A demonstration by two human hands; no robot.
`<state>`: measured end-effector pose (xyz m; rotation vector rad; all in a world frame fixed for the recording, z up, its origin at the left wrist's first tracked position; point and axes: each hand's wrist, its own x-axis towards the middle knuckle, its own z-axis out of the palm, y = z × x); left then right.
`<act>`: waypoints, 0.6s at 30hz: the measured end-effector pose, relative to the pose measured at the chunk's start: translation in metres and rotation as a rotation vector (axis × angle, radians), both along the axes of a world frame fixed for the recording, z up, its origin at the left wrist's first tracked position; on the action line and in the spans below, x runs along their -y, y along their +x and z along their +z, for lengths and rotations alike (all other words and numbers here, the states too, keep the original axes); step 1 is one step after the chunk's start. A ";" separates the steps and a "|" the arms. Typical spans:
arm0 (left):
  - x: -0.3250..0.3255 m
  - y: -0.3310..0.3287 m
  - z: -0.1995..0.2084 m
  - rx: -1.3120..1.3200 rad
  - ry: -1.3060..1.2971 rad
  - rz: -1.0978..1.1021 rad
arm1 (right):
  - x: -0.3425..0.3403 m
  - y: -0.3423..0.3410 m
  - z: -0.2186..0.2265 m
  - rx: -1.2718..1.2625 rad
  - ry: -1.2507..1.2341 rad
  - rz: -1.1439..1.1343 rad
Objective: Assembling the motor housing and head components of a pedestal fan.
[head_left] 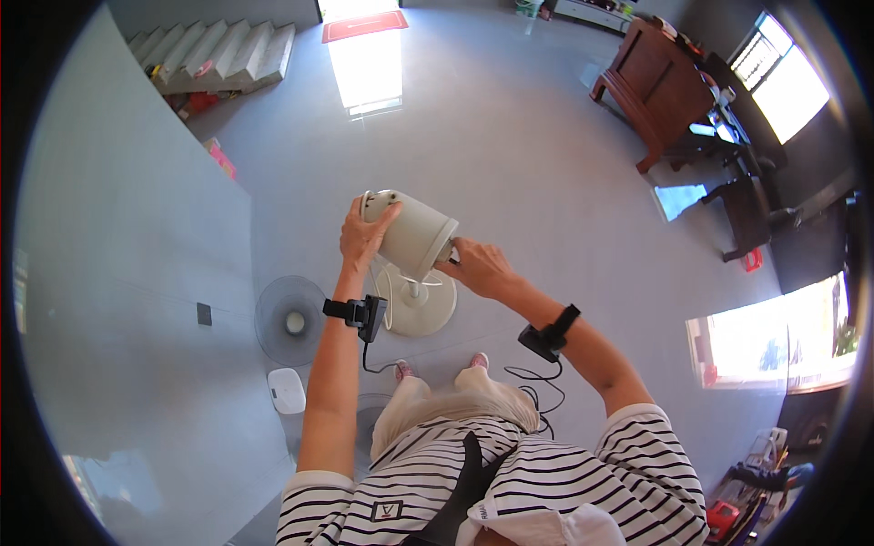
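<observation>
A cream-coloured fan motor housing, a tilted rounded cylinder, is held up in front of me. My left hand wraps around its left end, thumb across the top. At the opposite end, the fingers of my right hand are closed around a small part that they mostly hide. Below the housing stands a round cream fan base, with a pale cord hanging beside it. A round grey wire fan guard lies on the floor to the left, with a pale disc at its centre.
A white rounded-square object lies by the left wall. Black cables trail near my feet from devices strapped to my forearms. Stairs rise at the far left. A dark wooden bench and a small stool stand at the right.
</observation>
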<state>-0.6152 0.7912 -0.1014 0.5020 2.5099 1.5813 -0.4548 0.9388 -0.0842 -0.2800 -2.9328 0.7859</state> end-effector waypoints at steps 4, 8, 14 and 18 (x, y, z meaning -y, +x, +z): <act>0.011 0.006 -0.007 0.377 0.266 -0.165 | -0.021 0.008 0.041 0.157 0.151 -0.067; 0.044 0.025 -0.019 0.646 0.552 -0.049 | -0.010 -0.008 0.069 0.011 0.033 -0.134; 0.127 0.056 -0.071 0.803 0.770 0.047 | 0.021 -0.047 0.047 -0.256 0.388 -0.058; 0.194 0.072 -0.100 0.876 0.771 0.112 | 0.024 -0.082 0.048 -0.005 0.053 -0.125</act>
